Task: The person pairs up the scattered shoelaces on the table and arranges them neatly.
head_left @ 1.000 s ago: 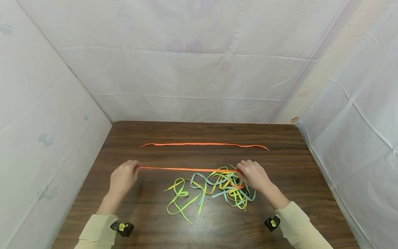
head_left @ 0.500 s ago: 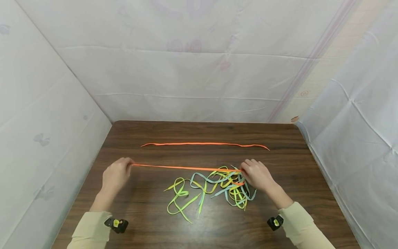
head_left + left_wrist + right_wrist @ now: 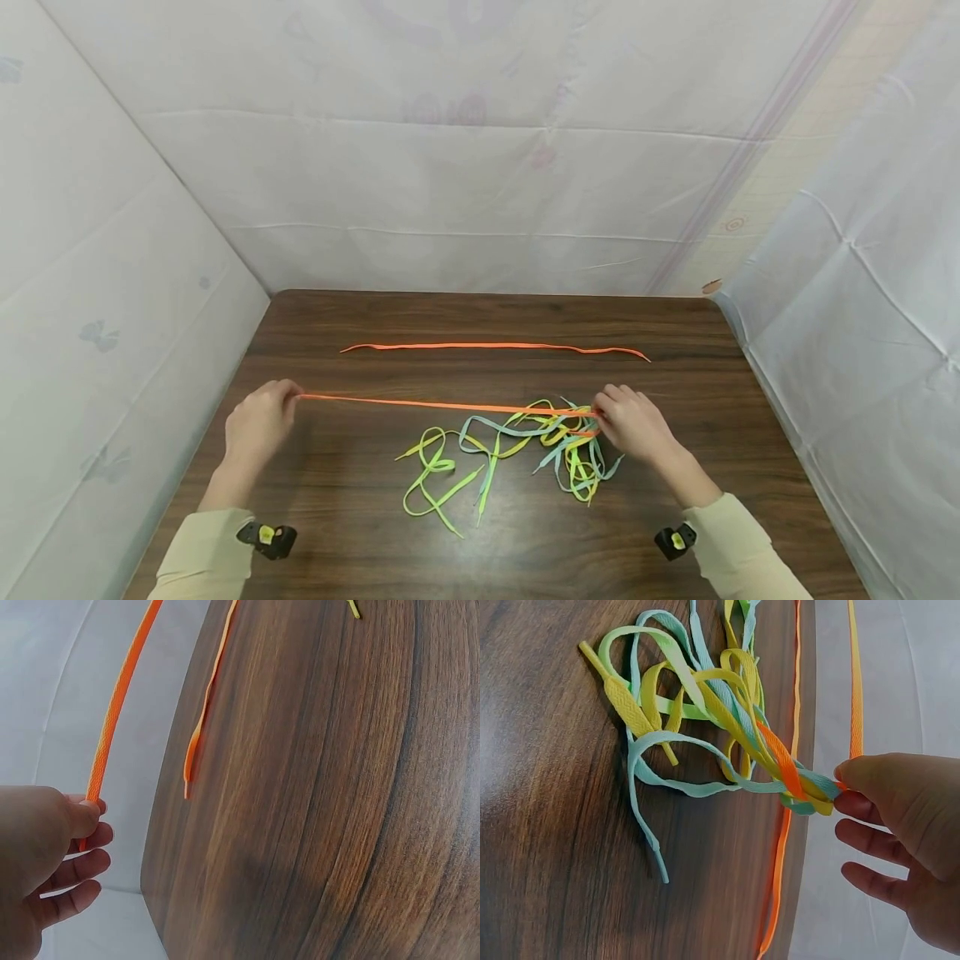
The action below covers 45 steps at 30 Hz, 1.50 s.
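An orange lace (image 3: 442,406) is stretched nearly straight between the two hands. My left hand (image 3: 258,423) pinches its left end between thumb and forefinger; in the left wrist view the lace (image 3: 114,712) rises from that hand (image 3: 49,862). My right hand (image 3: 636,423) pinches the lace farther along. In the right wrist view, blue and yellow laces (image 3: 739,720) and an orange loop (image 3: 780,759) meet at the fingertips of this hand (image 3: 907,840). Whether those strands are pinched too, I cannot tell. The tangled pile (image 3: 581,467) lies beside and below the right hand.
A second orange lace (image 3: 480,345) lies nearly straight across the back of the wooden table (image 3: 360,550). Green, yellow and blue laces (image 3: 435,467) spread leftward from the pile. White sheets (image 3: 450,183) hang behind and at both sides.
My left hand has moved left with its lace end, and my right hand has moved a little right. Part of the tangle by the right hand has shifted right with it.
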Each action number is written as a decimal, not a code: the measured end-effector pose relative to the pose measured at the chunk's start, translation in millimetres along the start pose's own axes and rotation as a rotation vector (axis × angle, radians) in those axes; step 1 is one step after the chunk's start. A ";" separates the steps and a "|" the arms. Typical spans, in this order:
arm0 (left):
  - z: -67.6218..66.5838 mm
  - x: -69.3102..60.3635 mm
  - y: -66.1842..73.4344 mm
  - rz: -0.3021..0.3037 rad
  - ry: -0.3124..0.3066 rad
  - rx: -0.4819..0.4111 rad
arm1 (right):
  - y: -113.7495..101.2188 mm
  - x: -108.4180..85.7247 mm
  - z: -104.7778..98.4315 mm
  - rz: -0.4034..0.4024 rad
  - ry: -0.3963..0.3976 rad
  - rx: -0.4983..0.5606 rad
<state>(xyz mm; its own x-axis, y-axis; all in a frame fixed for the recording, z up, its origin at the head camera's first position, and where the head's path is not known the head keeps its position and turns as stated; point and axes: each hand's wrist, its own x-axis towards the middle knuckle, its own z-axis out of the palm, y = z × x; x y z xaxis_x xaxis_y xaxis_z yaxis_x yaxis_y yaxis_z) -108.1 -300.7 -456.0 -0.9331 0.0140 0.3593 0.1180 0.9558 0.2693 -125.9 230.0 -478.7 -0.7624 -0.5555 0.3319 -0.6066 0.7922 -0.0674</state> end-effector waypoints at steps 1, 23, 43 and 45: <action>-0.2 -0.2 -0.6 -0.004 -0.007 -0.001 | 0.6 -0.6 -0.1 -0.001 0.001 -0.003; -1.1 -0.7 -1.1 -0.031 0.011 -0.003 | 7.5 6.8 -29.5 0.110 0.186 0.263; -0.2 1.9 13.4 0.019 0.010 -0.003 | 12.1 9.2 -36.4 0.109 0.340 0.354; -0.4 1.8 12.5 0.021 0.011 -0.002 | 13.5 8.0 -36.2 0.088 0.351 0.336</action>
<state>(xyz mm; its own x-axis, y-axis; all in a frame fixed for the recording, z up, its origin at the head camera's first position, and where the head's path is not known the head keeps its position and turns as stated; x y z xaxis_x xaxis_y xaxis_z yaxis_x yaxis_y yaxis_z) -108.1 -288.9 -451.7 -0.9267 0.0307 0.3746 0.1380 0.9549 0.2631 -132.0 245.4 -442.9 -0.7273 -0.3253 0.6044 -0.6261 0.6751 -0.3901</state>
